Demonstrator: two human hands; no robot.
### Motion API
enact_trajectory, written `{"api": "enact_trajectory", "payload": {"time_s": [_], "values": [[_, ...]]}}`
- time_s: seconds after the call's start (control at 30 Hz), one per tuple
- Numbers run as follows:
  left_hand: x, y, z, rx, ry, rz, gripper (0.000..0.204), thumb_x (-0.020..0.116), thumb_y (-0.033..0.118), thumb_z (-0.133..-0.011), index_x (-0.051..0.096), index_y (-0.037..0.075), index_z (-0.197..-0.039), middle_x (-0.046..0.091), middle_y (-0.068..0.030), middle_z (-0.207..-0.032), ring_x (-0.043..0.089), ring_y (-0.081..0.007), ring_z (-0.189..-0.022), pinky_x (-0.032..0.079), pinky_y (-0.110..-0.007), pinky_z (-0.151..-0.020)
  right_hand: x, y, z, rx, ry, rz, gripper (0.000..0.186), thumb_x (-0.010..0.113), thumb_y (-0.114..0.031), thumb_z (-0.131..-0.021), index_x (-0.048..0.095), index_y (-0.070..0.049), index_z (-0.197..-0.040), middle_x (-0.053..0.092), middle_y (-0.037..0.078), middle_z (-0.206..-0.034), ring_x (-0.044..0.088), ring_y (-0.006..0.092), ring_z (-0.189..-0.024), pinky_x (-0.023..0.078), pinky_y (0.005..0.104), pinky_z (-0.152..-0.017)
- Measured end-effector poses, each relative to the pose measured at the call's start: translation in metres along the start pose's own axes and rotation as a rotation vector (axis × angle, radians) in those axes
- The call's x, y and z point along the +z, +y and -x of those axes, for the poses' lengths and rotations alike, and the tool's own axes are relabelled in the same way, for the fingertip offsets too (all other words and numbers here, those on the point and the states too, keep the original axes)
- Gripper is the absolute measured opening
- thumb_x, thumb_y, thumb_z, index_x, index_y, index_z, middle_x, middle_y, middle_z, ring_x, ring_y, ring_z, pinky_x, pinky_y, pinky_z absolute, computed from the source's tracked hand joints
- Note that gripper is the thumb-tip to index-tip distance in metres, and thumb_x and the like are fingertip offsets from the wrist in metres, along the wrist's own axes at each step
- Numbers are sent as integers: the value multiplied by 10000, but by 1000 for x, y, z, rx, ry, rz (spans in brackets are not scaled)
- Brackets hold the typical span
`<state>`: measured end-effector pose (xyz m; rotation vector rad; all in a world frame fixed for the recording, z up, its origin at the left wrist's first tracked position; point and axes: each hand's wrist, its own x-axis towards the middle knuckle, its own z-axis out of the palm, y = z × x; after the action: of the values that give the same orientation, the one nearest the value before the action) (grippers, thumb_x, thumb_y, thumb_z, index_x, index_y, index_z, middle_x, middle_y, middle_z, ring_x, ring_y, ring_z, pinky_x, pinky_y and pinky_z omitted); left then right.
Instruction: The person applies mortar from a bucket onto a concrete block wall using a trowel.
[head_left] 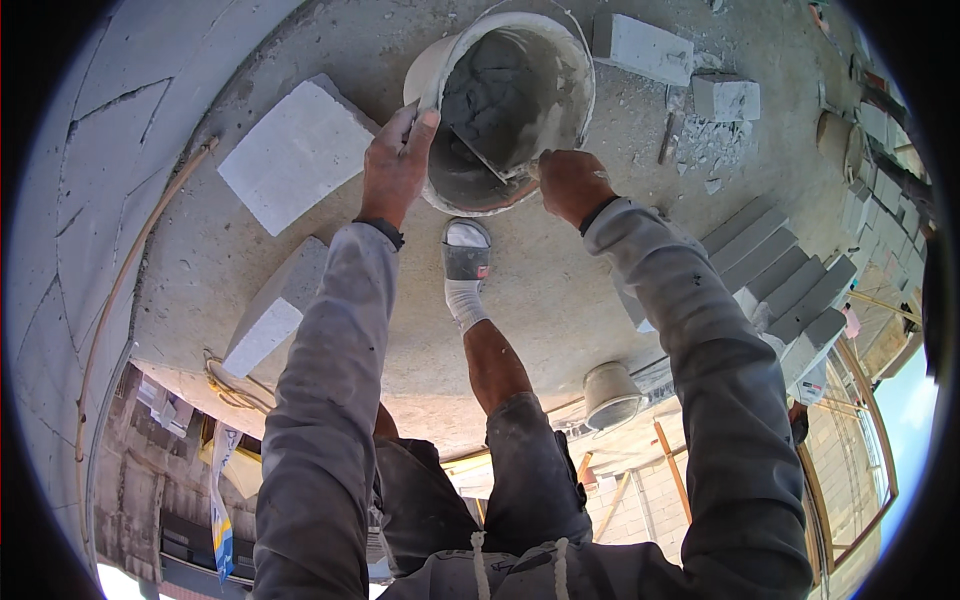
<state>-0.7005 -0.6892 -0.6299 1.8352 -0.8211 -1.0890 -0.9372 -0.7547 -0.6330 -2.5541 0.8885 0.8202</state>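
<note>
A white bucket [440, 75] lies tilted on a concrete slab, its mouth toward me, with grey mortar [490, 95] inside. My left hand [393, 165] grips the bucket's near-left rim. My right hand [570, 183] is closed on the handle of a trowel [480, 155] whose blade reaches into the mortar. My foot in a grey sandal and white sock [465, 262] stands just below the bucket.
White blocks lie around: a large one [295, 155] to the left, one [268, 320] at the slab's edge, two [645, 45] beyond the bucket, a row [785, 280] on the right. A second bucket [610, 395] sits near the slab edge, which drops to lower ground.
</note>
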Motion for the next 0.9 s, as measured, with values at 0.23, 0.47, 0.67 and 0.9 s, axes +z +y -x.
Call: {"api": "enact_trajectory", "payload": {"time_s": [0.23, 0.47, 0.67, 0.9], "values": [[5, -7, 22, -142, -82, 170, 433, 543, 374, -933, 594, -7, -1134, 550, 12, -820, 459, -74, -762, 399, -233, -683, 2, -35, -1, 229, -184, -395, 276, 658, -172, -689, 648, -15, -916, 670, 196, -875, 662, 321, -875, 529, 439, -734], [-24, -17, 32, -378, -116, 384, 474, 469, 447, -941, 532, 54, -1198, 595, -47, -1039, 591, -167, -934, 521, -394, -821, 15, -62, -28, 254, -109, -849, 336, 610, -193, -682, 622, 47, -916, 637, 256, -905, 620, 395, -878, 490, 438, -796], [-31, -12, 32, -514, -88, 267, 533, 468, 488, -931, 515, 45, -1223, 600, -72, -1042, 604, -199, -907, 512, -389, -829, -10, -41, 7, 370, -171, -1384, 384, 671, -195, -693, 594, 44, -985, 638, 175, -787, 607, 249, -615, 491, 361, -599], [-94, -76, 34, -371, -32, -222, 600, 421, 517, -931, 558, -4, -1195, 653, -135, -947, 634, -266, -880, 467, -387, -802, -95, -40, 70, 326, -173, -1630, 386, 679, -199, -778, 583, 13, -1086, 617, 53, -785, 532, 127, -593, 457, 283, -550]]}}
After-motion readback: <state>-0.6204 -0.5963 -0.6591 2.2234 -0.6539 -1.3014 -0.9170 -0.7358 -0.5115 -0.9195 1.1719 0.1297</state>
